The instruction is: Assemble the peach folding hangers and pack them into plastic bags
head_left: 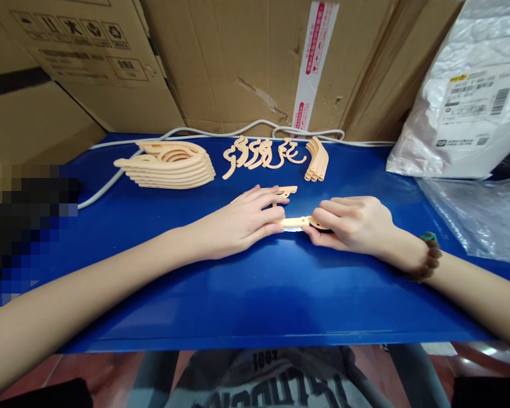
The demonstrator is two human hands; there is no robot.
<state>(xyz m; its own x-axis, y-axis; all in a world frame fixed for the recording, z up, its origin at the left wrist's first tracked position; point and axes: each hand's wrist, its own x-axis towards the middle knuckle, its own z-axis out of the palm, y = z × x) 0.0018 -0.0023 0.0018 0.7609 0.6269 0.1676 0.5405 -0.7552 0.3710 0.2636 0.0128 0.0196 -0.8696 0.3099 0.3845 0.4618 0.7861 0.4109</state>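
Note:
My left hand (242,222) lies on the blue table (255,300) with its fingers pressed down on a flat peach plastic piece (285,191), its thumb touching a small peach bar (295,222). My right hand (351,224) is curled and pinches the other end of that same bar. A beaded bracelet (428,258) sits on my right wrist.
Behind the hands lie a stack of curved peach plastic pieces (170,165), a row of small hook-shaped pieces (263,153) and a bundle of curved strips (317,160). A white cable (110,184) runs along the back. Cardboard boxes (238,62) stand behind; plastic bags (463,107) sit at right.

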